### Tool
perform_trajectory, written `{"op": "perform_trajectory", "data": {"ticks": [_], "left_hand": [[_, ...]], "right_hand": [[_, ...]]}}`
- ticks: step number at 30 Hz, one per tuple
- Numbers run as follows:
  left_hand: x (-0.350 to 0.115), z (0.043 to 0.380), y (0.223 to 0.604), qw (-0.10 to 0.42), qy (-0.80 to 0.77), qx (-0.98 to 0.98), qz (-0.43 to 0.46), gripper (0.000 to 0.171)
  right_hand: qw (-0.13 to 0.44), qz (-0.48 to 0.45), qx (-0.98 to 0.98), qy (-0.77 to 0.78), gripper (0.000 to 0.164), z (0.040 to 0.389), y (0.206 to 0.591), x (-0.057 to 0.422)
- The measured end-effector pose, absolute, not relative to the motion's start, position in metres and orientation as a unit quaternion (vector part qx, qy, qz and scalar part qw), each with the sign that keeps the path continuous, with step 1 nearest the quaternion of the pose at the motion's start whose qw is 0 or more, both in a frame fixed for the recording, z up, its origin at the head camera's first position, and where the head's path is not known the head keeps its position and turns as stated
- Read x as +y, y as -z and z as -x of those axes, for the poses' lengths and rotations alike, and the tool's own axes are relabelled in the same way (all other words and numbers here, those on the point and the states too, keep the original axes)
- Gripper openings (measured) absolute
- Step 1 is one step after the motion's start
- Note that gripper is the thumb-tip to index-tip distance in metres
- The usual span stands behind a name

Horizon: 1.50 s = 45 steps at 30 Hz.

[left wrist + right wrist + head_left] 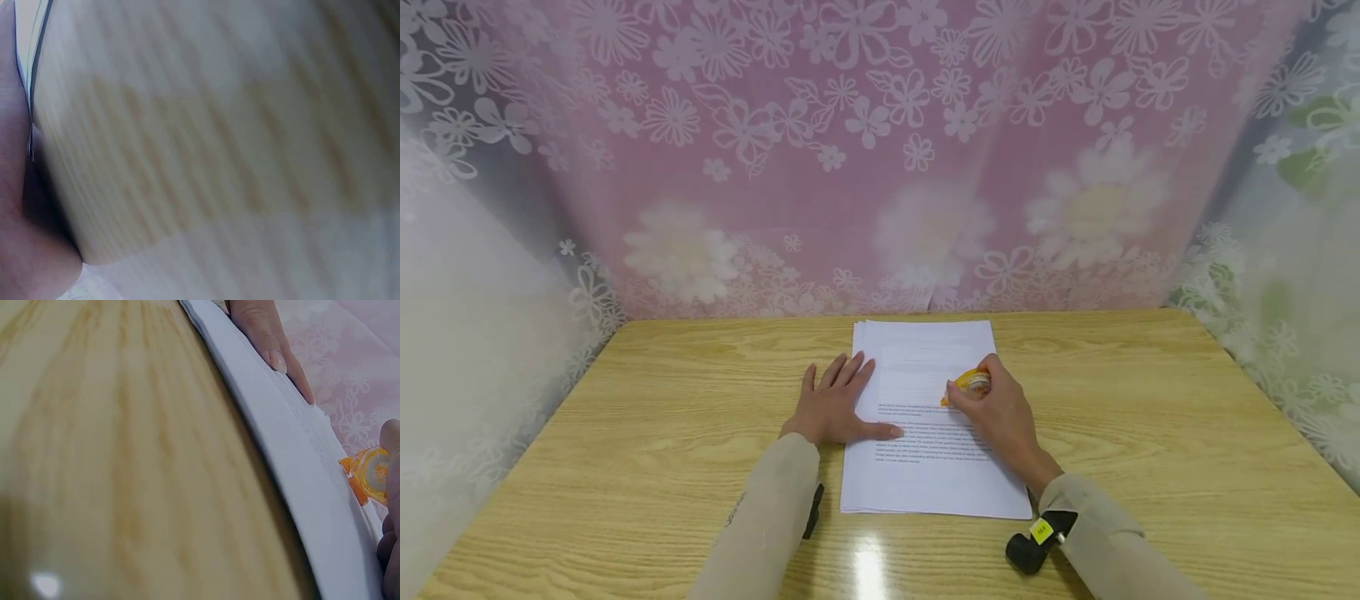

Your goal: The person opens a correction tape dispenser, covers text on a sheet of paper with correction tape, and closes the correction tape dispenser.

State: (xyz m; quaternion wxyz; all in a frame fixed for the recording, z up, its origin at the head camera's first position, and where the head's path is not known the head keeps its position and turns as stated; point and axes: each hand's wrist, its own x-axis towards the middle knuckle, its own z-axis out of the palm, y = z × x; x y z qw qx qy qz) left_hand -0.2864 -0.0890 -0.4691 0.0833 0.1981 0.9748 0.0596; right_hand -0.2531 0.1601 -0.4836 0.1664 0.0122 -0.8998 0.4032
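Observation:
A stack of white paper [936, 492] lies on the table, with a block of printed text on the lower half of its top sheet and fainter lines above. My right hand [1006, 417] pinches an orange correction tape [972, 385] between thumb and fingers, its tip at the upper right of the text. The right wrist view shows the clear orange body of the correction tape [373, 472] close over the sheet. Spread flat, my left hand [835, 408] rests on the stack's left edge, thumb on the page and fingers pointing away. Only part of the left hand [31, 250] shows in the left wrist view.
The wood-grain table [662, 433] extends on both sides of the paper. A pink floral curtain [820, 208] hangs behind the table, and pale floral cloth [482, 350] hangs along the sides. Each wrist wears a black camera mount [1037, 542].

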Motion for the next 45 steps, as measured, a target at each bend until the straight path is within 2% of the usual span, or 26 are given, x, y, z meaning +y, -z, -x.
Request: {"op": "perform_trajectory", "data": {"ticks": [45], "left_hand": [[-0.091,0.286,0.467,0.089,-0.072,0.972,-0.203,0.114]], "right_hand": [[0.158,0.009,-0.903,-0.399,0.037,0.247,0.483,0.187]]}}
